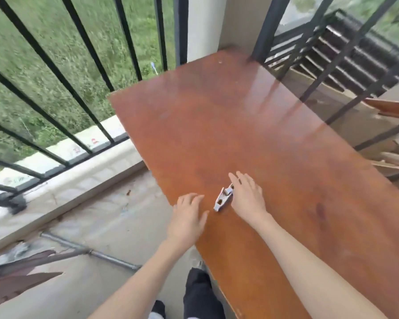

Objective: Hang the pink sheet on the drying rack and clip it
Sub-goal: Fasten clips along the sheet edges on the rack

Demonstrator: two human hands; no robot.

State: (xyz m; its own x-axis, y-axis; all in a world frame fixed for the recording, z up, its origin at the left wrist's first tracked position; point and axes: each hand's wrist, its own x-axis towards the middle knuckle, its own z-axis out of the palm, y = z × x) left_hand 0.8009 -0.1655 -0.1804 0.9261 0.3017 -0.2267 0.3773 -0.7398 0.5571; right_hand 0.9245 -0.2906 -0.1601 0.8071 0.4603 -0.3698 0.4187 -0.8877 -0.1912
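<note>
The small white plastic clothes clip (224, 198) lies on the reddish-brown wooden tabletop (251, 125), long axis pointing away, touching the thumb side of the spread-fingered right hand (248, 198), nearer than the loosely open left hand (188, 215); no pink sheet shows.

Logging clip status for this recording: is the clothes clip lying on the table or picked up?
Lying on the brown table. The white clip rests flat between both hands; the right hand touches it with straight fingers.
</note>
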